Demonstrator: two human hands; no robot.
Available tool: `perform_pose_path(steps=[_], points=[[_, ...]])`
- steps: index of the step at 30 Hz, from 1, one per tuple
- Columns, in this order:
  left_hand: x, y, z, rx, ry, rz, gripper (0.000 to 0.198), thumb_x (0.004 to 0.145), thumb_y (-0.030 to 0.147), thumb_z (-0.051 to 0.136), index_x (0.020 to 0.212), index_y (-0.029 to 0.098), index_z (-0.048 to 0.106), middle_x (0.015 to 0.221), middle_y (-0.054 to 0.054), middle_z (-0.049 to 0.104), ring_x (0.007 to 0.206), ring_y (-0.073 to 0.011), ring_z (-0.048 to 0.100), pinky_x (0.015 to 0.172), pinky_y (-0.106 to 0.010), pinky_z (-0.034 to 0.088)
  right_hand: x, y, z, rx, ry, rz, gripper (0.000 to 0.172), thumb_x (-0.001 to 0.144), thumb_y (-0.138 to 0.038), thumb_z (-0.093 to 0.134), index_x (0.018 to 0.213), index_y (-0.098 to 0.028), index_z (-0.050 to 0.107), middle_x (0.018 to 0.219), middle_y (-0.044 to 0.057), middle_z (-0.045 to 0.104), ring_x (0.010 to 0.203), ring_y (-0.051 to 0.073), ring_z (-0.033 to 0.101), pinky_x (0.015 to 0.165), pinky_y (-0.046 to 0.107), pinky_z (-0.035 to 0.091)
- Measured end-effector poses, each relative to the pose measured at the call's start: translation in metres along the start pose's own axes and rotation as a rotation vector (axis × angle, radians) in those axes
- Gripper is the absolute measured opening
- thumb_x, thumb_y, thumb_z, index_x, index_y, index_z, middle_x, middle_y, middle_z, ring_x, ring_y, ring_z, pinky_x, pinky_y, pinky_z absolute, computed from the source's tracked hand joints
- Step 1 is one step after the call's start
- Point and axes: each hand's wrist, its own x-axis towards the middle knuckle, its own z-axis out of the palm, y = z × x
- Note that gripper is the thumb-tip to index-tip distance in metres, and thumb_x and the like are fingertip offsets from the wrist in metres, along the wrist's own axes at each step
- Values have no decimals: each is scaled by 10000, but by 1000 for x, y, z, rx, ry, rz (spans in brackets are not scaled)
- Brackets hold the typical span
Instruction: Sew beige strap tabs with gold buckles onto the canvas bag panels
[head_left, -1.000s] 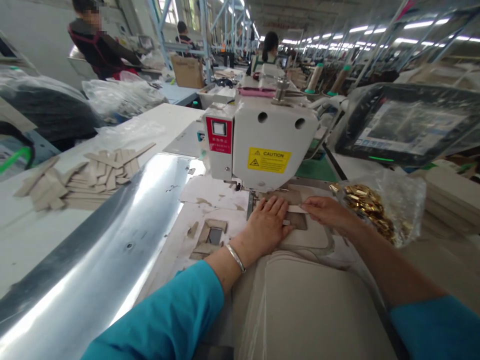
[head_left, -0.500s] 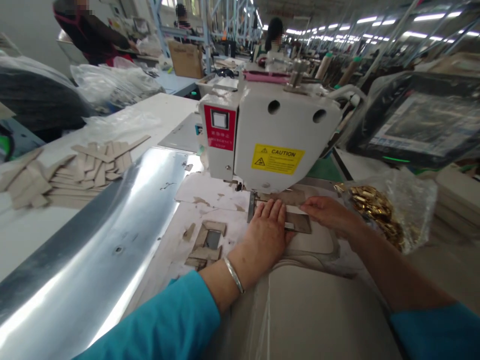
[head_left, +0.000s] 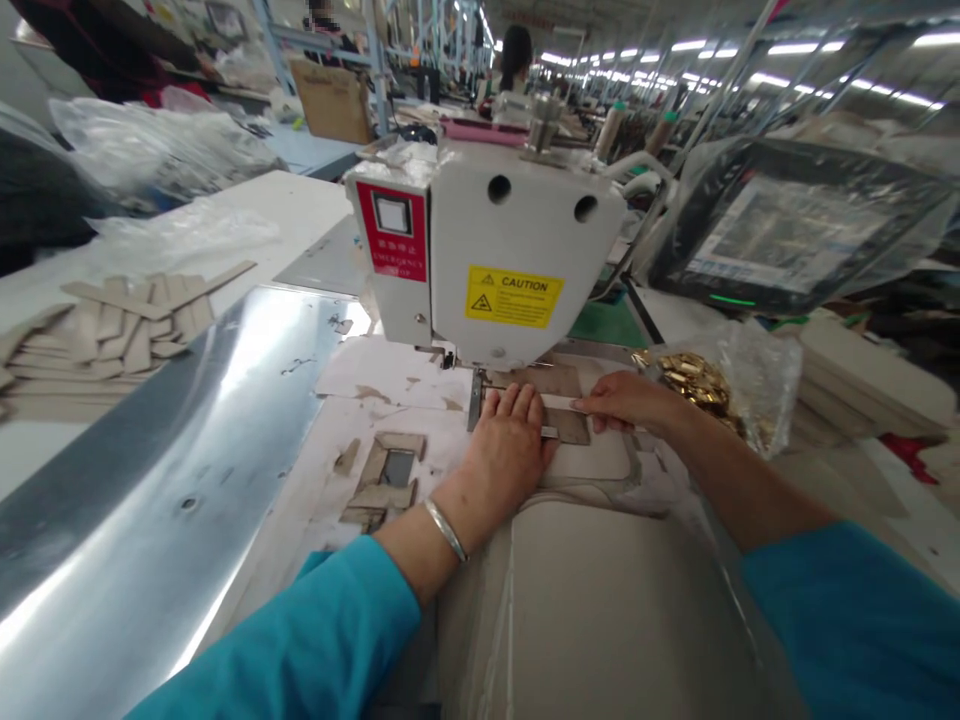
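My left hand (head_left: 506, 445) lies flat, fingers together and stretched out, on a beige piece (head_left: 592, 465) under the head of a white sewing machine (head_left: 487, 250). My right hand (head_left: 626, 400) pinches a thin pale strip (head_left: 559, 402) that runs across a brown template frame (head_left: 566, 425) just below the needle area. Both sleeves are teal, and a silver bangle sits on my left wrist. A large beige panel (head_left: 600, 600) covers the space in front of me.
A shiny metal sheet (head_left: 187, 440) spans the left. Stacked beige strips (head_left: 112, 320) lie far left. A plastic bag of gold hardware (head_left: 705, 385) and a wrapped touchscreen (head_left: 780, 235) stand right. Cut beige scraps (head_left: 382, 475) lie by my left wrist. Other people work far behind.
The view has shifted down and to the right, closer to the machine. Both hands stay at the needle area, almost unmoved on the work.
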Motion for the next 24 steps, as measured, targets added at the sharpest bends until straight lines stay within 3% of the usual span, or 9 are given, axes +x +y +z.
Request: perform_pose_path(steps=[6,10,12,17,24], points=[[0,0,-1,-3,2,-4,549,944,372,496,1386,49,452,1475,-172,435,1375,-321,383,1132,-499,290,0,-3,0,41,20,-2,384,716,-399,779,564,-172,509,439,-33,534,354,42,361,343,171,249],[-1,-1,-3,-5,-3,8,559,946,370,495,1392,38,439,1477,-175,431,1377,-321,378,1136,-488,284,-7,-9,-5,-59,155,-156,295,698,-209,798,562,-162,540,449,-51,508,414,48,433,392,149,328],[-1,-1,-4,-2,4,18,556,946,369,495,1388,36,442,1477,-177,431,1373,-323,381,1134,-486,288,-12,-11,-6,74,166,-187,279,697,-147,794,568,-157,547,495,-40,540,480,65,516,470,149,431],[-1,-1,-3,3,-3,16,561,948,366,490,1397,33,436,1484,-174,422,1373,-328,380,1136,-490,284,-20,-6,0,627,9,-6,215,826,-48,652,663,-148,555,607,-6,613,578,83,612,622,190,567],[0,-1,-1,7,4,15,568,949,371,489,1401,30,435,1482,-169,427,1375,-324,379,1140,-481,284,-13,1,2,678,17,52,238,826,-13,661,654,-140,558,584,6,617,522,76,595,558,164,566]])
